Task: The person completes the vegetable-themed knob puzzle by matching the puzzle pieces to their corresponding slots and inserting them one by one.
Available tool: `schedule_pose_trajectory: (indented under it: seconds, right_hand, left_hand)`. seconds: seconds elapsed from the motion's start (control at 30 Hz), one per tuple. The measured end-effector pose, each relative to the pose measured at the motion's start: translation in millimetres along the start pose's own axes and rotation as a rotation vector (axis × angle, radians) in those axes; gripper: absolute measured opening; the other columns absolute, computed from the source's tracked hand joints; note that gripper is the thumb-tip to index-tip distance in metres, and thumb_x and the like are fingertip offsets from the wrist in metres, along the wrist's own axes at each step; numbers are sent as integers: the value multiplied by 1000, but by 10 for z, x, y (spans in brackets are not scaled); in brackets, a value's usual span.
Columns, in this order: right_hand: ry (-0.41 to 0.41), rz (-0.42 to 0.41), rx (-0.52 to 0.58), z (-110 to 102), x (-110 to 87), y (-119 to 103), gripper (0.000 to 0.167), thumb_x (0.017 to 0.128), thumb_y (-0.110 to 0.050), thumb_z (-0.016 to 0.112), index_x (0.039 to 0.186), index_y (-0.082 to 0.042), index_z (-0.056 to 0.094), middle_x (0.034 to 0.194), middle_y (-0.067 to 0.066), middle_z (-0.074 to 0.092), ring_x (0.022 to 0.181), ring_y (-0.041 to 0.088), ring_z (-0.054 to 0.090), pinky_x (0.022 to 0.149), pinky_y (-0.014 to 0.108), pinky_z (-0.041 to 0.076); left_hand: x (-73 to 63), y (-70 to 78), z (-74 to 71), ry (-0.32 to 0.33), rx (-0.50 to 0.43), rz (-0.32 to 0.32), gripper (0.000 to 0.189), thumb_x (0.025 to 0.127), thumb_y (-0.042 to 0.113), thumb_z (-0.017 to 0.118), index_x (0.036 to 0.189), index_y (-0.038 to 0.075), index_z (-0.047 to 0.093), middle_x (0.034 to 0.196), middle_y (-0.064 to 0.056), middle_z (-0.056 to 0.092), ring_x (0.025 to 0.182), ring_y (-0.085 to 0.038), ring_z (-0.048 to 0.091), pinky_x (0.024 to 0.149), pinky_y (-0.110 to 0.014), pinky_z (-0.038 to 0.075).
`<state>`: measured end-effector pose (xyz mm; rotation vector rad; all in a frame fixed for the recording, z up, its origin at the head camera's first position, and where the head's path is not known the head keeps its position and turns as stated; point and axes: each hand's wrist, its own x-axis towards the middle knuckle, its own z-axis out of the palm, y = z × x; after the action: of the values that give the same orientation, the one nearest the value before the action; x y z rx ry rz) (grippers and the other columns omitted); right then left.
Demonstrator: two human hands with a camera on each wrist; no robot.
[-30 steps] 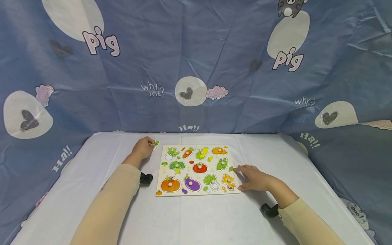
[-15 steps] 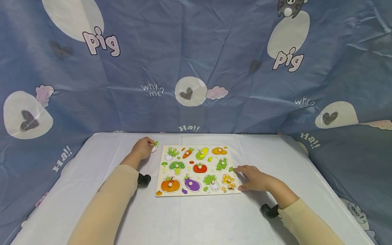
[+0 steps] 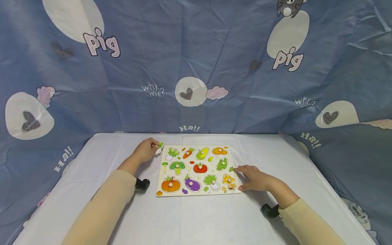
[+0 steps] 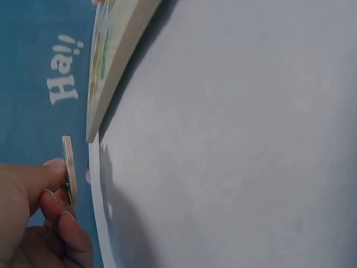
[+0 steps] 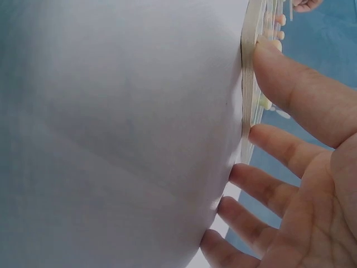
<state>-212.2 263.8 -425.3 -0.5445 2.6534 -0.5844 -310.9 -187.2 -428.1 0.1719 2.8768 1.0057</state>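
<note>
My left hand [image 3: 146,150] pinches a thin wooden puzzle piece [image 3: 159,148] between thumb and fingers. The piece shows green leaves over a white bottom, like a radish; in the left wrist view its edge [image 4: 70,167] stands upright, above the table. Just right of it lies the vegetable puzzle board [image 3: 196,177], whose top-left radish spot [image 3: 171,154] shows no knob. Knobbed pieces such as the tomato [image 3: 200,168] and eggplant [image 3: 192,184] sit in the board. With fingers spread, my right hand [image 3: 256,178] touches the board's right edge; the right wrist view shows the thumb on that edge.
A white cloth [image 3: 196,217] covers the table. Behind it hangs a blue printed curtain [image 3: 196,61]. Black wrist-camera mounts stick out below the left sleeve [image 3: 142,184] and the right sleeve [image 3: 269,211].
My left hand has lifted the radish piece and shifted it slightly right, closer to the board's top-left corner. The right hand keeps its place on the board's edge.
</note>
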Motion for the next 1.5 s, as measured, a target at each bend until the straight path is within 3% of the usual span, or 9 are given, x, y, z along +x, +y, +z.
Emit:
schedule_pose_trajectory:
  seconds: [0.23,0.67,0.87,1.3,1.5]
  right_hand:
    - [-3,-2,-7,-1,16,7,78,82,-35,82,147,-7,48,153,24,38,142,48,29,112,65,27]
    - [-5,16,-6,-4,11,-8,79,82,-36,82,147,-7,48,153,24,38,142,48,29,111,66,27]
    - [-7,15,-2,3,9,-1,78,82,-37,81,147,-8,48,154,24,38,142,48,28,111,66,27]
    - [1,5,-17,1,14,10,77,83,-36,81,147,-8,48,154,23,38,142,48,29,111,66,29]
    - [-6,12,-5,-1,11,-7,78,83,-37,81,147,-8,48,154,24,37,142,48,28,111,66,28]
  left_hand:
    - [-52,54,74,-40,15,70,20,105,11,52,119,0,60,103,-13,59,92,-25,53,83,-40,45]
    - [-87,192,165,-85,6,114,16,103,10,56,115,1,61,102,-11,60,91,-23,55,80,-39,47]
    - [-74,220,203,-115,2,104,16,103,12,56,116,4,62,103,-9,59,88,-21,54,77,-36,47]
    - [0,286,249,-137,32,126,13,103,12,56,112,5,63,98,-8,59,90,-21,54,86,-41,46]
    - [11,300,283,-157,43,104,11,103,11,56,109,7,64,95,-6,58,87,-20,52,81,-37,44]
